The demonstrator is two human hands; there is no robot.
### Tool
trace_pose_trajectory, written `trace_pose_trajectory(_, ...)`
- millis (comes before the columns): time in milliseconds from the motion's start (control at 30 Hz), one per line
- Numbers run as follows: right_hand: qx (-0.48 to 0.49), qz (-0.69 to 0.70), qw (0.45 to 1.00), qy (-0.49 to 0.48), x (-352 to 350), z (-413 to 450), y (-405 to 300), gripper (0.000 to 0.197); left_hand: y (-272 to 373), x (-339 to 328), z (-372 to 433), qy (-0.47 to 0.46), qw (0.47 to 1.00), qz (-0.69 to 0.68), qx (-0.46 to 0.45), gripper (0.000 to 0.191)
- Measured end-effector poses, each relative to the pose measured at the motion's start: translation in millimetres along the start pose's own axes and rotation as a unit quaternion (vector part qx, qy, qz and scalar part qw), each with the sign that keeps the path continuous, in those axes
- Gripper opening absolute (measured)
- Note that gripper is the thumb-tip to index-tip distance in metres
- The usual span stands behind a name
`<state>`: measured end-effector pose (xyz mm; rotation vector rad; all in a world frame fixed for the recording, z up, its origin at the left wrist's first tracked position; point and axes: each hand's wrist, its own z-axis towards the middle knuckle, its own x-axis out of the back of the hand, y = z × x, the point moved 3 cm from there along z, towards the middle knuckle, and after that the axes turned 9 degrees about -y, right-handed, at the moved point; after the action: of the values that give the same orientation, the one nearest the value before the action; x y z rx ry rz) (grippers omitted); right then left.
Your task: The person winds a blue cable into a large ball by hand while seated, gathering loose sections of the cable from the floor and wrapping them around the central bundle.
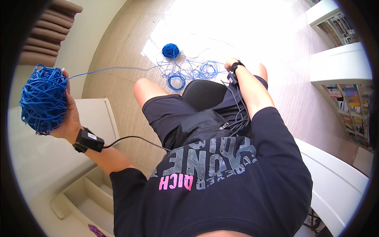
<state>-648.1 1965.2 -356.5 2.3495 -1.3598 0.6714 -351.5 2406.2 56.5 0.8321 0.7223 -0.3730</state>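
My left hand (72,114) holds up a large wound ball of blue cord (44,100) at the far left, its fingers around the ball's near side. From that ball a single strand (118,67) runs across to a loose tangle of blue cord (192,69) on the floor. My right hand (229,64) is beyond my right knee, at the tangle's right side, with fingers curled and strands leading into them. The fingertips are partly hidden. Beside the tangle lie a smaller blue ball (170,51) and a round coil of cord (176,82).
Black cables (133,137) run from my wrist devices to a black mesh pouch (204,124) on my lap. A white cabinet (97,118) stands at left, below a brown curtain (49,35). Shelves (346,100) line the right. Strong glare covers the floor ahead.
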Motion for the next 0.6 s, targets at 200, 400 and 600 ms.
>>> trace_pose_trajectory(200, 0.174, -0.04, 0.97, 0.163, 26, -73, -103, 0.028, 39, 19, -39, 0.207, 0.879, 0.426, -0.055, 0.075)
trace_pose_trajectory(400, 0.73, 0.146, 0.627, 0.229, 24, -256, -246, 0.066, 43, 32, -62, 0.105, 0.748, 0.65, -0.085, 0.037)
trace_pose_trajectory(600, 0.753, 0.183, 0.632, 0.02, 5, -271, -255, 0.038, 8, 4, -44, 0.297, 0.89, 0.342, 0.044, 0.045)
